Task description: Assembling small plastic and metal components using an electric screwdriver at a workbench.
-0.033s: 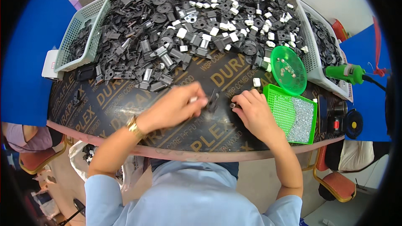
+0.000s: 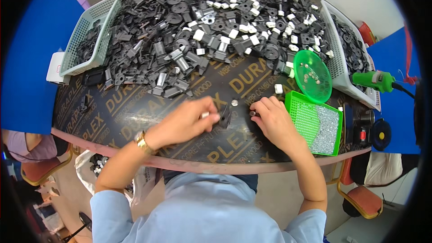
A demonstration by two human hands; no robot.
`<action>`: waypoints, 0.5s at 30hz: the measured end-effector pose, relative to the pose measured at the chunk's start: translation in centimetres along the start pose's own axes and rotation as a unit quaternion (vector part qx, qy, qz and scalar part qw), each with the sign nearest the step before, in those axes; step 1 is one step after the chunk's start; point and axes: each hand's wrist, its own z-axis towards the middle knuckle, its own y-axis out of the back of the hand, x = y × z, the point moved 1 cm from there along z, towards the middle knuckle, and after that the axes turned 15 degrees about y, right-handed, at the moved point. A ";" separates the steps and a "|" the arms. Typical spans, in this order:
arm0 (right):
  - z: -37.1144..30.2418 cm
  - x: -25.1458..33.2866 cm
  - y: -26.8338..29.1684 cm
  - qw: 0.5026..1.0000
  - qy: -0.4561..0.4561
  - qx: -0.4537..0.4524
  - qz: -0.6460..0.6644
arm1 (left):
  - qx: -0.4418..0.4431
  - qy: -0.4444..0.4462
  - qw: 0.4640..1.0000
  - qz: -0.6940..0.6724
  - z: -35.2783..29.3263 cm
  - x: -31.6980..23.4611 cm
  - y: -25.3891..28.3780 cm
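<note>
My left hand [image 2: 186,119] is closed on a black plastic part [image 2: 225,119], held just above the table in the middle. A bit of white shows between the fingers of that hand. Past the part lies a small round metal piece [image 2: 234,103], between my two hands. My right hand [image 2: 275,119] rests beside the green tray, its fingers curled round a small dark cylindrical piece [image 2: 253,113] with a metallic end. Most of that piece is hidden by the fingers. A white block [image 2: 278,88] lies just beyond my right hand.
A green tray [image 2: 293,121] of small silvery parts and a green round basket [image 2: 330,83] stand at right. Behind spreads a heap of black and white parts [image 2: 175,40]. Crates stand left [image 2: 67,69] and right [image 2: 335,49]; a green-handled tool [image 2: 373,79] lies by the right one.
The black part in my left hand has tilted more upright and shifted slightly. The round metal piece now shows on the table. My right hand keeps its grip, and the whole view has shifted a little.
</note>
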 end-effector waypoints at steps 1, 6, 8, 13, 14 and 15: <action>0.4 -0.1 -0.2 1.000 0.002 0.004 0.017 | -0.028 -0.008 0.998 0.047 -1.1 0.8 -0.3; 0.7 0.3 -0.3 0.999 0.023 0.040 -0.028 | -0.265 -0.166 0.927 0.207 -2.5 2.8 -2.2; 0.7 0.7 -0.6 0.998 0.026 0.033 -0.043 | -0.240 -0.133 0.945 0.176 -2.6 2.7 -2.0; 0.7 1.3 -0.1 0.998 -0.029 -0.055 0.030 | -0.169 -0.153 0.963 0.143 -2.2 2.6 -1.6; 0.6 1.3 0.0 0.998 -0.030 -0.054 0.029 | -0.167 -0.154 0.963 0.142 -2.0 2.7 -1.5; 0.5 1.3 0.0 0.997 -0.034 -0.062 0.025 | -0.156 -0.164 0.964 0.138 -1.8 2.8 -1.4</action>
